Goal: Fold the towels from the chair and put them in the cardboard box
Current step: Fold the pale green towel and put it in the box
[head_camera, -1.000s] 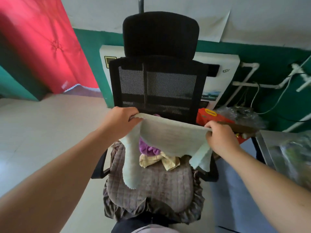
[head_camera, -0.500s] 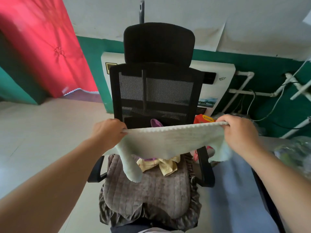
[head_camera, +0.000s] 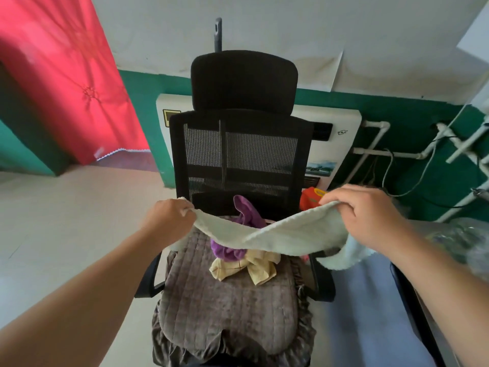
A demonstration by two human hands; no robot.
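A pale green towel (head_camera: pixel 277 234) hangs between my hands above the black mesh office chair (head_camera: pixel 238 154). My left hand (head_camera: pixel 169 221) pinches its left end. My right hand (head_camera: pixel 370 215) grips the right end, where a loose corner droops below my wrist. The towel sags in the middle. On the chair's grey quilted seat cushion (head_camera: pixel 225 308) lie a crumpled purple towel (head_camera: pixel 246 215) and a crumpled pale yellow towel (head_camera: pixel 248 266). No cardboard box is in view.
A white appliance (head_camera: pixel 336 133) stands against the green wall behind the chair. A red item (head_camera: pixel 309 198) sits right of the chair back. A blue surface (head_camera: pixel 365 313) lies to the right, with white pipes (head_camera: pixel 375 144) beyond. A red curtain (head_camera: pixel 60 75) hangs at the left.
My hands have moved further apart and the towel, first held taut and level, now sags in the middle. Its hanging left corner has been drawn up. The purple towel now shows.
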